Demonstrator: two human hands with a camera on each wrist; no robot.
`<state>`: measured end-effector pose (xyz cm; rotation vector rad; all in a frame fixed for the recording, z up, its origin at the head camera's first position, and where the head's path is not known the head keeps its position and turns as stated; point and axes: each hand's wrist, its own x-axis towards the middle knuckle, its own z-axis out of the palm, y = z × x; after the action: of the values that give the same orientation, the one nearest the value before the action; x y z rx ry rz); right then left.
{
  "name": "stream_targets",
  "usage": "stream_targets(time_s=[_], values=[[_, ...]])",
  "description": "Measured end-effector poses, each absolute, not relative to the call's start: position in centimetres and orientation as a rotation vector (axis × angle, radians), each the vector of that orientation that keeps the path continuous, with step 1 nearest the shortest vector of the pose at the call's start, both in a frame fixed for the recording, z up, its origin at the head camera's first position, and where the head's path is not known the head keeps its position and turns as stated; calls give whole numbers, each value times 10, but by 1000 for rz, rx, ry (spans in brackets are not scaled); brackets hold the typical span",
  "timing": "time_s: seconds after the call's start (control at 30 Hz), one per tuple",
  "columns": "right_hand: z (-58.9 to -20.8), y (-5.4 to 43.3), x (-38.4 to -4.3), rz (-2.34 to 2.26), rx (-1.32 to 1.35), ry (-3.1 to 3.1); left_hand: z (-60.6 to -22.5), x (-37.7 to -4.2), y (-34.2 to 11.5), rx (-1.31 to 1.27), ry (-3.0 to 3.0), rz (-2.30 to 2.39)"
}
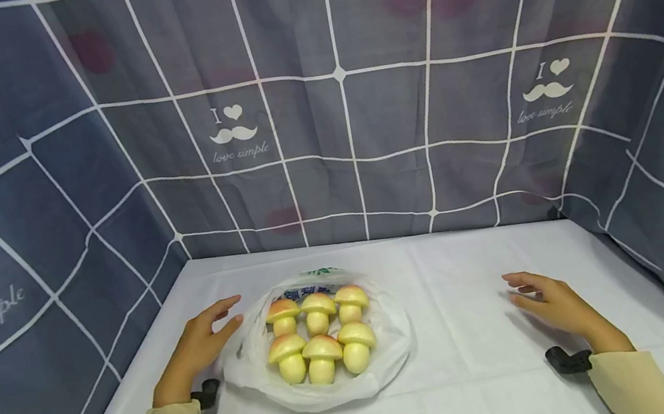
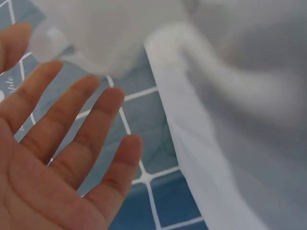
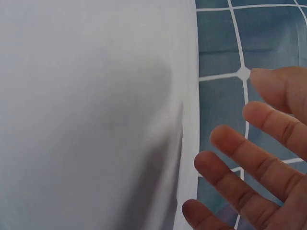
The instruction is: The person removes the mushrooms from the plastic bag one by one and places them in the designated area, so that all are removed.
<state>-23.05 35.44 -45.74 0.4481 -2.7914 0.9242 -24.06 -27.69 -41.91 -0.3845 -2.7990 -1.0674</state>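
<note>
Several yellow mushroom-shaped pieces (image 1: 321, 349) with orange-tinged caps stand in two rows on a white plastic bag (image 1: 391, 343), whose rim spreads around them. My left hand (image 1: 203, 342) is just left of the bag, thumb and fingers apart and nothing between them. In the left wrist view that hand (image 2: 62, 143) has its fingers spread, with the blurred white bag (image 2: 105, 33) beyond the fingertips. Well to the right of the bag, my right hand (image 1: 549, 302) hovers over the table with relaxed fingers. The right wrist view shows this hand (image 3: 264, 158) holding nothing.
A white cloth covers the table (image 1: 462, 354). Dark blue-grey checked curtains (image 1: 388, 109) with white lines and printed words close in the back and both sides. A black wrist camera (image 1: 568, 359) sits on the right wrist, another (image 1: 207, 393) on the left.
</note>
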Motion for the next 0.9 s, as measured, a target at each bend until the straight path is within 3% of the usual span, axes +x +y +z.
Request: stream_targets(time_s=[0.4,0.9], values=[[-458,336,-236,1070,612,-2652,-417,-251,-270,-555,-2722,-1460],[-464,314,-248,1321,689,-2599,-432,-260,-273,-450,-2816,-1751]])
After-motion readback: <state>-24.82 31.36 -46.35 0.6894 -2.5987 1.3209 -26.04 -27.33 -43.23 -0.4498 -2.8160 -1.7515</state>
